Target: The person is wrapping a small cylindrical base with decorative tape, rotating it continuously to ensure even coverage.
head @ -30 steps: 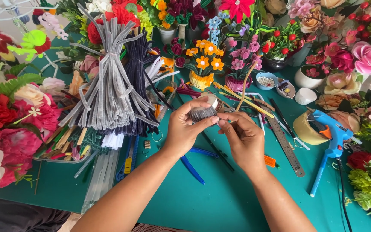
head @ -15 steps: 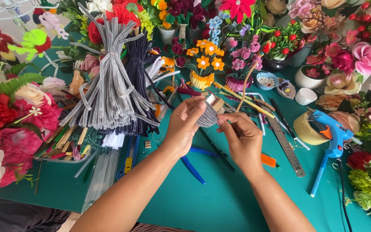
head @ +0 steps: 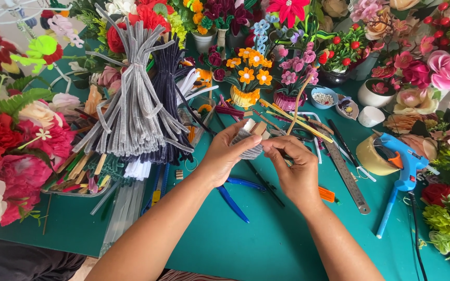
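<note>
My left hand holds a small grey pipe-cleaner coil wound around a wooden stick, above the green mat. My right hand pinches the coil's right end with thumb and forefinger. Both hands meet over the middle of the table. Blue-handled pliers lie on the mat just under my left wrist.
A big bundle of grey pipe cleaners and a dark bundle lie at the left. A metal ruler, a blue glue gun and a tape roll sit at the right. Handmade flowers ring the table, with small potted ones behind.
My hands have turned the grey coil slightly and my right fingers have shifted along its end. The hands stay at the same spot.
</note>
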